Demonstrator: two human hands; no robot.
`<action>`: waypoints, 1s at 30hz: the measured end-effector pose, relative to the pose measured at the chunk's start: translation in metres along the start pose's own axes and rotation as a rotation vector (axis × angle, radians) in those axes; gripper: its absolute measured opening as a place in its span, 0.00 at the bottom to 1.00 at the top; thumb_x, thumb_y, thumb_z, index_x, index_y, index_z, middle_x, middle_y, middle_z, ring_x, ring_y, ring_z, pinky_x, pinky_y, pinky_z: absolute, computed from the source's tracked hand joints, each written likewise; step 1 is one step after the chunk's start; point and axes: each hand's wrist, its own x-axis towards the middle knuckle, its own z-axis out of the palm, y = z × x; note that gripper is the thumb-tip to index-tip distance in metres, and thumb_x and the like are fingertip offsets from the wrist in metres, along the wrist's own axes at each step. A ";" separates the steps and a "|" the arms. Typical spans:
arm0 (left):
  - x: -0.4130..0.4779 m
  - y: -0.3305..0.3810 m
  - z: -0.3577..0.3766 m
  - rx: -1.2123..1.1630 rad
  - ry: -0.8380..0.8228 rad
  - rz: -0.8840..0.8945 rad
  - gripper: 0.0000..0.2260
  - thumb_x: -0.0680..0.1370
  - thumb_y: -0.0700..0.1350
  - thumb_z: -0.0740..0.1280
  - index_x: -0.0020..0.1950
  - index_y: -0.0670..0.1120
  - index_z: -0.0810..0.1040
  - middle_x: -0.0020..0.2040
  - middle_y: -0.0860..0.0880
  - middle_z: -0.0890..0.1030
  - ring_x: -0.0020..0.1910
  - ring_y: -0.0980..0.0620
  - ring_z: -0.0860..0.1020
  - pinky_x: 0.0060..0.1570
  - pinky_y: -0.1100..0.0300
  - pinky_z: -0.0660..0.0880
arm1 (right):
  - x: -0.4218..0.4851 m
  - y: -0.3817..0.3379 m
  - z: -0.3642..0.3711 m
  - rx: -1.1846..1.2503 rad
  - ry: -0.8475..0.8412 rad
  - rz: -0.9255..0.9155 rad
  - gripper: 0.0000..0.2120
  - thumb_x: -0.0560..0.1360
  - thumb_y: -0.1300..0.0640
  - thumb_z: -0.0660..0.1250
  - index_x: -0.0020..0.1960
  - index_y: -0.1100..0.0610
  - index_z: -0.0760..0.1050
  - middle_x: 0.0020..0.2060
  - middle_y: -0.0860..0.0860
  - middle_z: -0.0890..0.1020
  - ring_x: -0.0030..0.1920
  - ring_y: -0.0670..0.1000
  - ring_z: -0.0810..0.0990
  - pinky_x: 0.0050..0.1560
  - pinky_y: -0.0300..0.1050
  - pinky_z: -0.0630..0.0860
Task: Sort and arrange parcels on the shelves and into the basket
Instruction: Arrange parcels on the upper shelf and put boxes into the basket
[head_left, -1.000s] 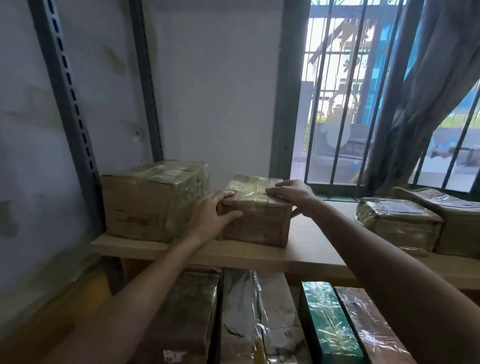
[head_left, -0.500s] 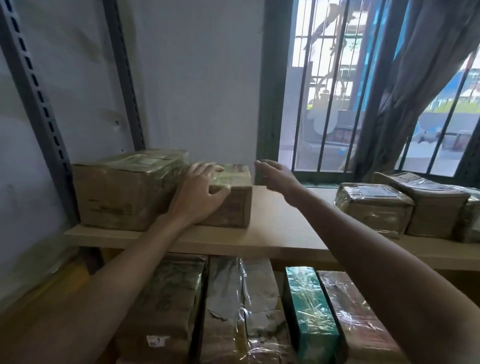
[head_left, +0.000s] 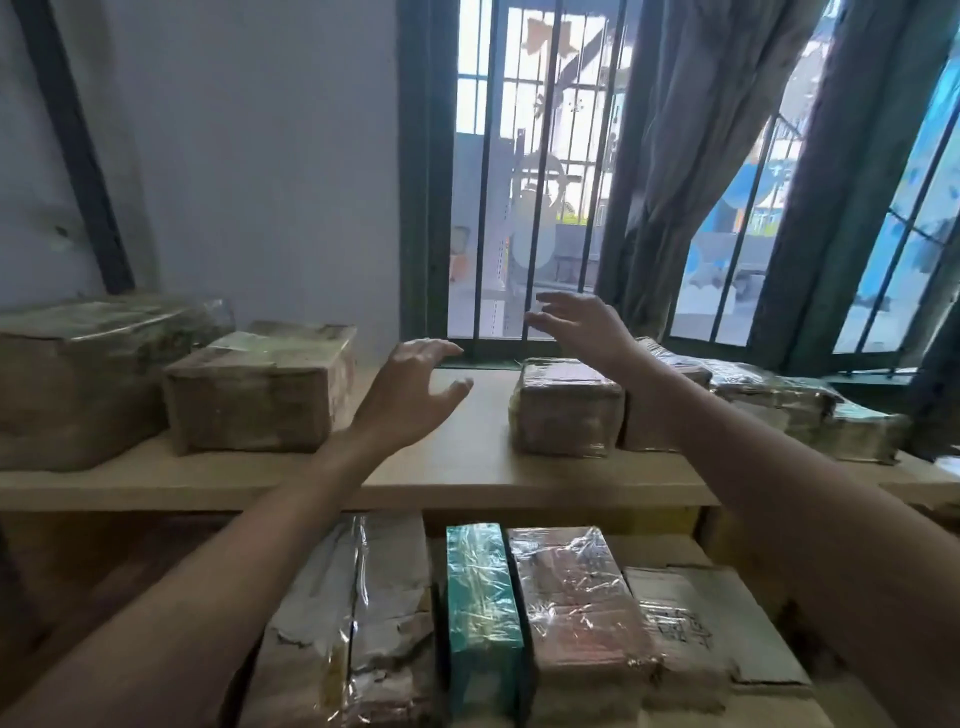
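Barred window (head_left: 519, 182) behind wooden shelf (head_left: 467, 473). Large box (head_left: 78, 384) and brown parcel (head_left: 260, 389) sit side by side, far left. Left hand (head_left: 410, 395) and right hand (head_left: 582, 325) empty, fingers spread, flanking film-wrapped parcel (head_left: 566, 410). Looks midway; basket unseen.

One head-worn wide view, facing forward and slightly down, close to the shelf (head_left: 467, 462), window (head_left: 524, 171) at 12 o'clock

Room background: wall, window, curtain.
A pale wall (head_left: 270, 156) meets a dark green window frame (head_left: 415, 182); vertical bars (head_left: 487, 156) cross the glass, an orange shape (head_left: 537, 39) sits high on the pane, and 1 grey curtain (head_left: 691, 156) hangs gathered at right.
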 end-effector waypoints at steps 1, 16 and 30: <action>0.001 0.006 0.007 -0.013 -0.016 -0.011 0.17 0.75 0.50 0.66 0.63 0.48 0.74 0.66 0.47 0.74 0.66 0.49 0.69 0.64 0.56 0.64 | -0.003 0.009 -0.008 -0.014 0.001 0.007 0.24 0.74 0.49 0.68 0.67 0.57 0.72 0.64 0.54 0.77 0.64 0.51 0.75 0.65 0.47 0.70; -0.018 0.044 0.064 -0.191 -0.275 -0.166 0.29 0.74 0.48 0.69 0.72 0.49 0.60 0.68 0.43 0.71 0.66 0.46 0.70 0.57 0.60 0.67 | -0.017 0.051 -0.039 -0.824 -0.345 -0.121 0.30 0.66 0.34 0.69 0.65 0.43 0.71 0.59 0.50 0.78 0.52 0.51 0.74 0.43 0.43 0.65; -0.025 0.036 0.062 -0.167 -0.178 -0.163 0.36 0.68 0.45 0.75 0.71 0.52 0.61 0.68 0.45 0.72 0.67 0.47 0.70 0.55 0.62 0.66 | -0.025 0.050 -0.040 -0.634 -0.283 -0.295 0.13 0.75 0.46 0.65 0.56 0.50 0.80 0.48 0.53 0.83 0.50 0.57 0.78 0.45 0.44 0.65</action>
